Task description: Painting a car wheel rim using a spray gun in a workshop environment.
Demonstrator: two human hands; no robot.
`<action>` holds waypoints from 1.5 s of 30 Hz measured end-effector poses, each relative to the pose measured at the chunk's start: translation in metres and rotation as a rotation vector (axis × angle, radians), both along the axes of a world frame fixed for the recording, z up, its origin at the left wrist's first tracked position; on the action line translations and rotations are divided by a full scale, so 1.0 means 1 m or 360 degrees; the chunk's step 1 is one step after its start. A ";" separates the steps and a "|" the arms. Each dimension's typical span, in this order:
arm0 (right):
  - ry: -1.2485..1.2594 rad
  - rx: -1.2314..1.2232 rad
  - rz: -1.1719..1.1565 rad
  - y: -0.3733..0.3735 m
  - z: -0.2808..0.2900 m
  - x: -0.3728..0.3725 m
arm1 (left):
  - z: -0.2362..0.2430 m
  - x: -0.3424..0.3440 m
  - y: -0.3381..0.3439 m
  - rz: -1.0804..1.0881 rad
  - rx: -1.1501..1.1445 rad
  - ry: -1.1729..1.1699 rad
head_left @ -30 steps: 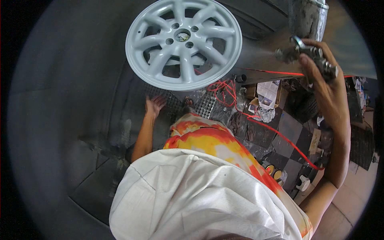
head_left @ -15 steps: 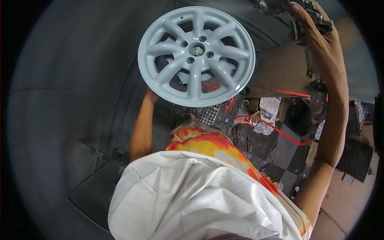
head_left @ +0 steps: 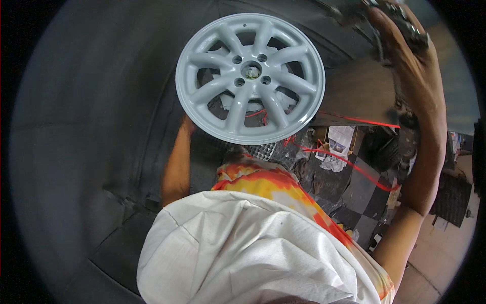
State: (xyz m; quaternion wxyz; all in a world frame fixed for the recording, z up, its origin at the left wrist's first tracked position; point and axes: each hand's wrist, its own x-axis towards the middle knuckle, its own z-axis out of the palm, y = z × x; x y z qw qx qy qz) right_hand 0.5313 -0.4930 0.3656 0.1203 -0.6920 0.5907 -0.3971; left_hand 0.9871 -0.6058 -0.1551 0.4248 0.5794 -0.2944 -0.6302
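Note:
A pale, glossy car wheel rim (head_left: 235, 119) faces up in front of me, its spokes running out from a centre hole ringed by bolt holes. My left hand (head_left: 187, 124) reaches under the rim's near left edge. Only its wrist end shows, and its fingers are hidden below the rim. To the upper right of the rim, my right hand (head_left: 409, 58) is raised and wrapped round a metal spray gun (head_left: 392, 12). Motion blurs the gun, and its nozzle end points left toward the rim.
Pale crumpled material shows beneath the spokes. A red hose (head_left: 354, 168) loops across the checkered floor (head_left: 360, 190) below the right arm. Newspaper (head_left: 339, 139) lies by a cardboard box. A dark wall-like surface (head_left: 76, 126) fills the left, and a brown panel (head_left: 354, 88) stands right of the rim.
The rim has turned a little clockwise and sits slightly lower in view. My right hand, with the spray gun, has shifted slightly right and down.

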 end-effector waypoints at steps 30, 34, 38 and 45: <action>-0.0845 -0.0206 0.1171 0.054 -0.056 -0.139 | 0.195 -0.407 0.382 0.0136 -0.0596 -0.0154; -0.1093 -0.0164 0.1505 0.115 -0.065 -0.077 | 0.292 -0.487 0.382 0.0443 -0.1223 -0.0594; -0.1341 -0.0271 0.1894 0.203 -0.071 -0.001 | 0.333 -0.507 0.418 0.1343 -0.1294 -0.0087; -0.0710 -0.0306 0.2911 0.356 -0.117 0.065 | 0.306 -0.399 0.623 0.2360 -0.0787 -0.0979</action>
